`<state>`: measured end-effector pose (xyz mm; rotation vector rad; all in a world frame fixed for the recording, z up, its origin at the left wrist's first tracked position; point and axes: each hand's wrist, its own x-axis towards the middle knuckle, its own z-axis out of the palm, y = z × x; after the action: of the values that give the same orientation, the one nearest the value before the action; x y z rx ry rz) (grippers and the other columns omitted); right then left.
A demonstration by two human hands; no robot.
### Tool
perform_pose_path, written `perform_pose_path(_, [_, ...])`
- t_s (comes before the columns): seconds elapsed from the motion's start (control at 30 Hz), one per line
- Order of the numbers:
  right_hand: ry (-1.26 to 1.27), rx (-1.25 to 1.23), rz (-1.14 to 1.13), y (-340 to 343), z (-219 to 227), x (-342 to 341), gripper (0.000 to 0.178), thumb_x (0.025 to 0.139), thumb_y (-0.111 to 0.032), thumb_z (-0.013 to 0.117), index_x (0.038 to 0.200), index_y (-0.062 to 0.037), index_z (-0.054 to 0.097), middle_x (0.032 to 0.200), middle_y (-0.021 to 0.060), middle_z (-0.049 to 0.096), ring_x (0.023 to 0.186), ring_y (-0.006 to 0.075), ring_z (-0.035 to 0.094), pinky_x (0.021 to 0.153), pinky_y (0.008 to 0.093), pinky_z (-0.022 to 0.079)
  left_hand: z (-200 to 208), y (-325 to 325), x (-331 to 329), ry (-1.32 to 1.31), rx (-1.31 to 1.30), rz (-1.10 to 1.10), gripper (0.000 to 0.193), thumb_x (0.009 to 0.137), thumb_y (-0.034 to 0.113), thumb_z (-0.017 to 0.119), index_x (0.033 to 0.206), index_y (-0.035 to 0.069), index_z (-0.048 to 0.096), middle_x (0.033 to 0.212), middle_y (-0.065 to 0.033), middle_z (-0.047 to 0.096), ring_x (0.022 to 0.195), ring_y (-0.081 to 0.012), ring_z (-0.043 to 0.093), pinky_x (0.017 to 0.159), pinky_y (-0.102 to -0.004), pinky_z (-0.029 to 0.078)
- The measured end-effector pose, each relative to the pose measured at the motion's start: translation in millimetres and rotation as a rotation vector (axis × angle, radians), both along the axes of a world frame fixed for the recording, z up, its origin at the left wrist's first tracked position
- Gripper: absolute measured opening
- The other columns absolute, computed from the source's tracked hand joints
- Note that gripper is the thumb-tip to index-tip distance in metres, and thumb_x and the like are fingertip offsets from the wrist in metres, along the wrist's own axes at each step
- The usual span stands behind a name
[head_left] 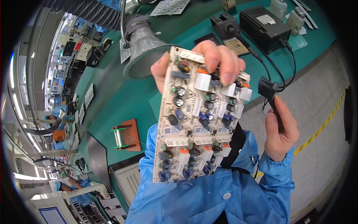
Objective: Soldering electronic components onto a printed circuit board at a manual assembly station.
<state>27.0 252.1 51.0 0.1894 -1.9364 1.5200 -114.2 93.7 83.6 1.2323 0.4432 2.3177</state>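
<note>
A cream-coloured circuit board (pixel 194 123) is held up in front of my chest, its component side in view. It carries several white blocks, capacitors and orange-topped parts in repeated groups. My left hand (pixel 220 61) grips its far edge, the fingers curled over the top and the thumb side at the left; the forearm is hidden behind the board. Off to the right, my right hand (pixel 281 128) pinches the handle of a black brush (pixel 267 89). The bristles point up and left, apart from the board.
A soldering iron in its stand (pixel 229 30) and a black power unit (pixel 264 24) with cables stand at the far right of the green bench (pixel 100 128). A fume-extraction hood (pixel 149 52) hangs beyond the board. A solder spool (pixel 121 138) sits at left. Other people work farther left.
</note>
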Motion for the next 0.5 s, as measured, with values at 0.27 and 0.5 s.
perform_pose_path(0.27, [-0.036, -0.043, 0.046, -6.6, -3.9, 1.7, 0.033, 0.082, 0.001, 0.061, 0.114, 0.0059, 0.058, 0.076, 0.0072, 0.056, 0.064, 0.0102, 0.048, 0.057, 0.0214, 0.038, 12.8, -7.0, 16.4, -0.047, -0.081, 0.078, 0.062, 0.084, 0.058, 0.036, 0.084, -0.003, 0.050, 0.082, -0.0181, 0.055, 0.078, -0.0221, 0.044, 0.067, -0.0321, 0.037])
perform_pose_path(0.5, [-0.060, -0.039, 0.068, -9.7, -1.7, 3.3, 0.033, 0.082, 0.000, 0.061, 0.114, 0.0057, 0.058, 0.077, 0.0075, 0.057, 0.064, 0.0104, 0.049, 0.057, 0.0219, 0.039, 18.4, -10.3, 27.0, -0.137, -0.207, 0.166, 0.057, 0.081, 0.049, 0.039, 0.081, -0.007, 0.051, 0.077, -0.0202, 0.055, 0.066, -0.0188, 0.049, 0.059, -0.0265, 0.040])
